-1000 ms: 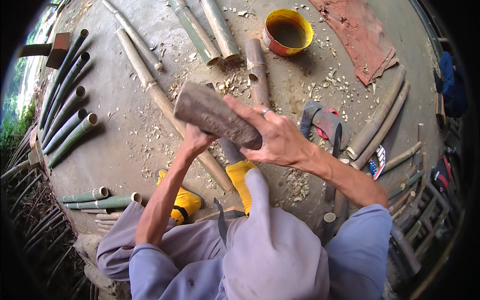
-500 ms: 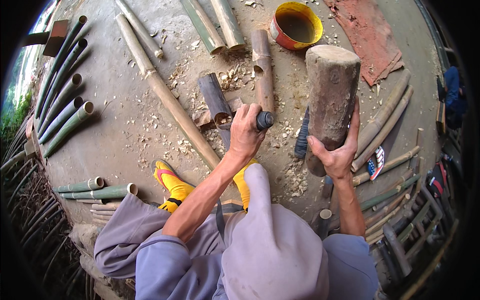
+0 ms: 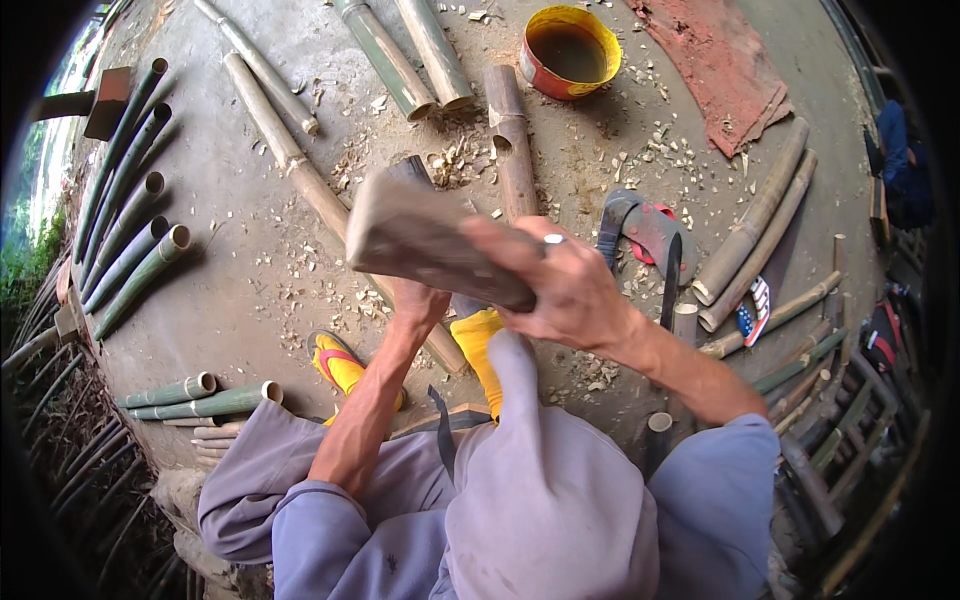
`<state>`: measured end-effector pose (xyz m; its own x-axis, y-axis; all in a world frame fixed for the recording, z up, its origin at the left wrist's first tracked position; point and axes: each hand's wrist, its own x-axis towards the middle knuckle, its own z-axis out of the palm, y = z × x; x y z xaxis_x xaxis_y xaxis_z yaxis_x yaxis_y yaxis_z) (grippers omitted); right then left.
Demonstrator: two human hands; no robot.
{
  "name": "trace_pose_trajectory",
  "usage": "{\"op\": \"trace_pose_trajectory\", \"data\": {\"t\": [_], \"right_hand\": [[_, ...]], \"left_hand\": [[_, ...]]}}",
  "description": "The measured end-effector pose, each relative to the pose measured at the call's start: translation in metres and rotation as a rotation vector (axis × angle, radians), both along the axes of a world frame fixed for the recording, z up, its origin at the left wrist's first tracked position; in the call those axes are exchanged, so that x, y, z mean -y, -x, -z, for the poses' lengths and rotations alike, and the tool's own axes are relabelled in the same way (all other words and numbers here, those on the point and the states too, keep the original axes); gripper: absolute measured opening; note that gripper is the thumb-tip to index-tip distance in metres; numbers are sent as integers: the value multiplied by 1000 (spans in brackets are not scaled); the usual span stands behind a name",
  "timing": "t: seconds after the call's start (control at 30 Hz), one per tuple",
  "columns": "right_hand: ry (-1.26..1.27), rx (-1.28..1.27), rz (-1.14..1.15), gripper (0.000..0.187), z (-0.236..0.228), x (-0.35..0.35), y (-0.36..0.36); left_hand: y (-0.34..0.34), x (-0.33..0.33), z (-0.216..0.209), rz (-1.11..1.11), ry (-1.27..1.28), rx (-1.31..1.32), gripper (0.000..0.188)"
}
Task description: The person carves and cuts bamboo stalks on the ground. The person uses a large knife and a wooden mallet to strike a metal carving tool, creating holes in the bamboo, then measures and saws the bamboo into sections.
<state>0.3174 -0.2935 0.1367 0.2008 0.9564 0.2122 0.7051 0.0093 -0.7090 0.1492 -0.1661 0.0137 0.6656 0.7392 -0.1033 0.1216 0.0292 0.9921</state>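
Observation:
My right hand [image 3: 575,295] is closed round a short, thick wooden mallet [image 3: 415,235], blurred by motion and swung across in front of me. Below it my left hand [image 3: 418,302] shows only in part; the mallet covers its fingers. The earlier frame shows that fist wrapped round the dark handle of a chisel, its blade hidden; now the chisel is out of sight. Under both hands lies a dark bamboo length [image 3: 409,169], mostly covered, with my yellow-socked foot [image 3: 478,345] against its near end. Beyond it rests a brown bamboo piece [image 3: 512,150] with a cut hole.
Wood chips [image 3: 460,160] litter the floor. A yellow-and-red bucket [image 3: 545,80] of murky liquid stands at the back, near a red cloth [image 3: 715,80]. Bamboo poles [image 3: 145,265] lie left, others [image 3: 755,225] right. A sandal [image 3: 645,235] and a dark blade [image 3: 672,280] are right of my hands.
The mallet has swung from upright at the right to tilted leftward over my left hand. My left hand has shifted left and nearer. The sandal and dark blade have come into sight.

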Motion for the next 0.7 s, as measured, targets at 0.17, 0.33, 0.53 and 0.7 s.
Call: {"op": "trace_pose_trajectory", "data": {"t": [0.17, 0.33, 0.53, 0.7], "right_hand": [[118, -40, -95, 99, -30, -32, -10], [-38, 130, -134, 99, -11, -33, -15], [165, -168, 44, 101, -2, -22, -24], [92, -333, 283, 101, -3, 14, -31]], "left_hand": [[14, -16, -9, 112, -189, -233, 33], [19, -20, -2, 148, -314, -164, 37], [-52, -78, -15, 227, -26, -270, 35], [-75, -61, -51, 567, 107, -395, 42]]}}
